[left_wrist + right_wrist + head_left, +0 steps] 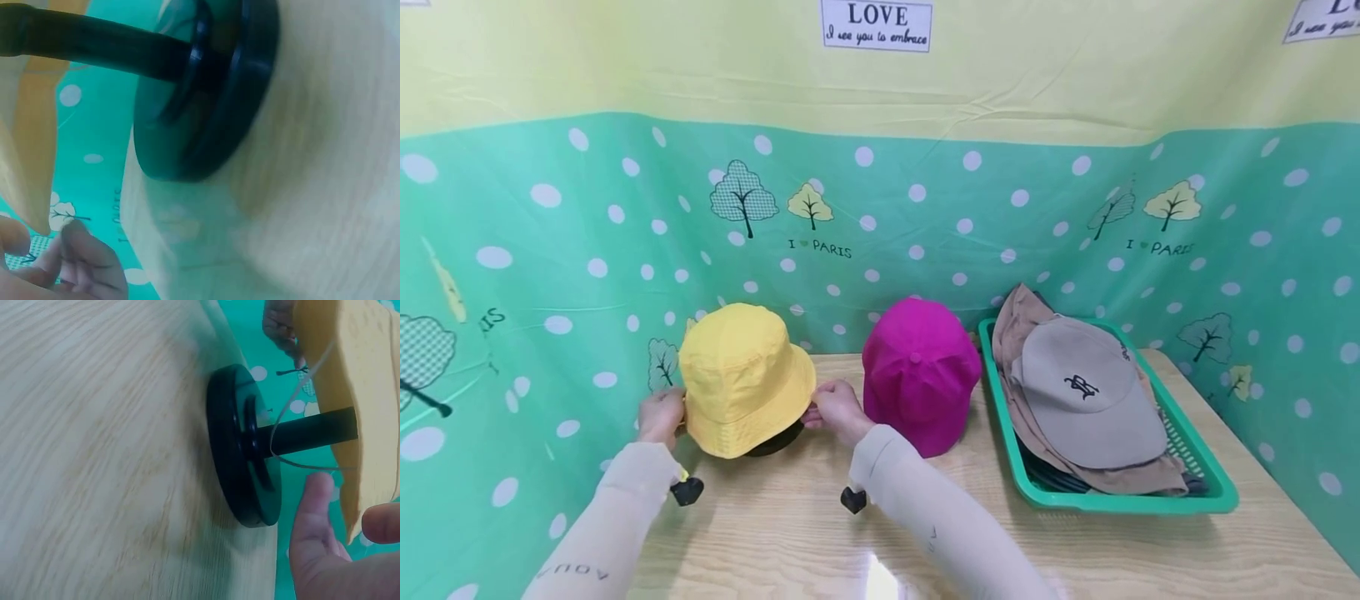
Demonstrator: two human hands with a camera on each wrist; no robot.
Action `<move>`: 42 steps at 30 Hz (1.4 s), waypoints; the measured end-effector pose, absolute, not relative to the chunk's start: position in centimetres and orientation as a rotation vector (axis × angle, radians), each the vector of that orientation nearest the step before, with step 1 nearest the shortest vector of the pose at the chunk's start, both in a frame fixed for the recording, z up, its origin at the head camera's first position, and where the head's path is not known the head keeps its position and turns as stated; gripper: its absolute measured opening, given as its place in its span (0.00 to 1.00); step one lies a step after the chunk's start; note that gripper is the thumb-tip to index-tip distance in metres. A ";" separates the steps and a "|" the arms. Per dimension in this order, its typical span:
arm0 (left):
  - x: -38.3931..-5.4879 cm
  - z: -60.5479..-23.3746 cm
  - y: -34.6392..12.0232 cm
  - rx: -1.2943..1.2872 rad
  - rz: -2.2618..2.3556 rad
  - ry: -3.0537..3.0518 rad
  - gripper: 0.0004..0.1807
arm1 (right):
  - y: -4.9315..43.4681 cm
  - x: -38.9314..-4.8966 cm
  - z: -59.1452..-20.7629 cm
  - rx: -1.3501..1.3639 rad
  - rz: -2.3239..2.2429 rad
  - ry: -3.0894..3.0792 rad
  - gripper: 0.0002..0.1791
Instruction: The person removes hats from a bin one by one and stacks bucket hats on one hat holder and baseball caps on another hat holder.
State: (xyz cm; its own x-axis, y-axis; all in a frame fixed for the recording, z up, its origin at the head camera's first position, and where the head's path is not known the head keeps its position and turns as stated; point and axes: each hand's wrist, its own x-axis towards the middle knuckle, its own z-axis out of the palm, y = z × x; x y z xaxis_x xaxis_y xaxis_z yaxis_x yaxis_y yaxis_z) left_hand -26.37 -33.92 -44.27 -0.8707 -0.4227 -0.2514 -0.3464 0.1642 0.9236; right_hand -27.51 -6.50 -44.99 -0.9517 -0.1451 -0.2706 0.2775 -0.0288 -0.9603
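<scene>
A yellow bucket hat [741, 367] sits on a dark round-based stand [247, 450], its brim tilted down toward the front. At the brim's left edge is my left hand [662, 415], thumb and bent fingers on either side of it; a gap shows between them in the left wrist view. My right hand [838, 410] is at the right edge of the brim. In the right wrist view its thumb [312, 506] stands away from the brim, while a finger [382, 523] overlaps the yellow cloth. A thin cord [290, 406] hangs in a loop under the hat.
Right of the yellow hat stands a magenta cap [919, 375], close to my right hand. A green basket [1120, 502] farther right holds a grey cap [1090, 400] on other folded hats. Patterned cloth [917, 225] closes off the back and sides of the wooden table [775, 533].
</scene>
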 end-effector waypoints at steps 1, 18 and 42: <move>-26.2 -44.3 -33.8 0.767 -1.840 -2.354 0.27 | -6.3 -27.3 -44.9 0.128 -2.042 1.986 0.08; -22.2 -40.8 -30.0 0.463 -1.312 -2.223 0.22 | 0.3 -22.0 -38.1 -0.270 -1.918 2.095 0.13; -19.3 -36.5 -18.4 -0.188 -1.407 -2.166 0.07 | 15.4 -20.9 -32.1 -0.416 -1.744 2.392 0.16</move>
